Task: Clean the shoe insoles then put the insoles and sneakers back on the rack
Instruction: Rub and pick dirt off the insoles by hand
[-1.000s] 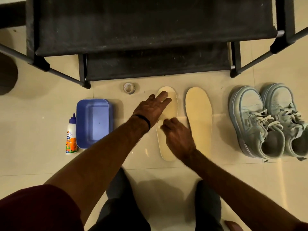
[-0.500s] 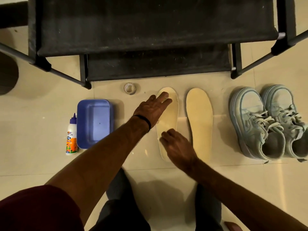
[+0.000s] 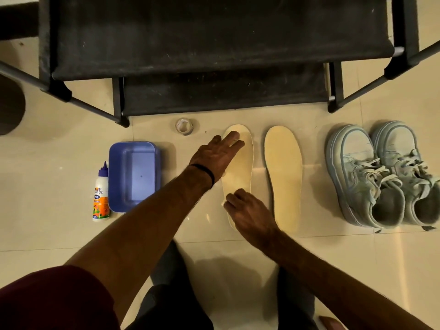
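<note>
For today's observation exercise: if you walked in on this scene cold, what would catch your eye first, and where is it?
Two hands on one pale insole at the centre of the floor: the left hand lies flat on its toe end, the right hand is curled near its heel. A second insole lies just right of it, then grey sneakers; a black rack stands behind.

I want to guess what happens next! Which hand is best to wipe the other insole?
Probably the right hand. It sits right beside the untouched insole, while the left hand rests with straight fingers on the toe of the nearer insole, farther away.
</note>
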